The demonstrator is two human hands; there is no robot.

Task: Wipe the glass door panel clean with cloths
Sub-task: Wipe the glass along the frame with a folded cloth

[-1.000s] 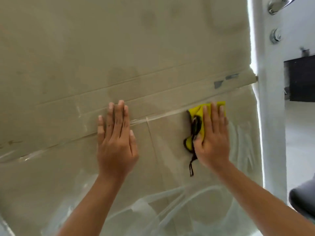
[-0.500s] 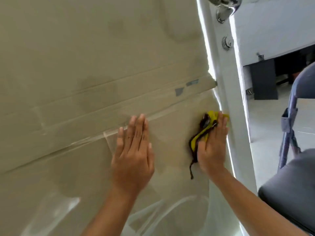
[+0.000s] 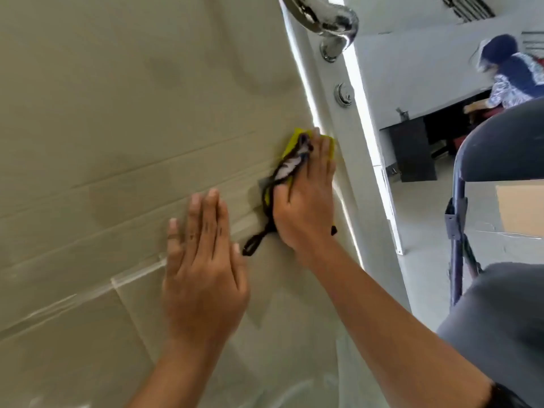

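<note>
Progress: wiping cloth (image 3: 295, 141) higher now, reaching glass (image 3: 117, 113) edge; right hand (image 3: 306, 207) pressing flat, left hand (image 3: 203, 275) bracing, fingers straight.

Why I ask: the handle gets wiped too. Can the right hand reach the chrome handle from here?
Probably yes: the right hand presses the yellow cloth below the chrome handle, and nothing stands between them.
</note>
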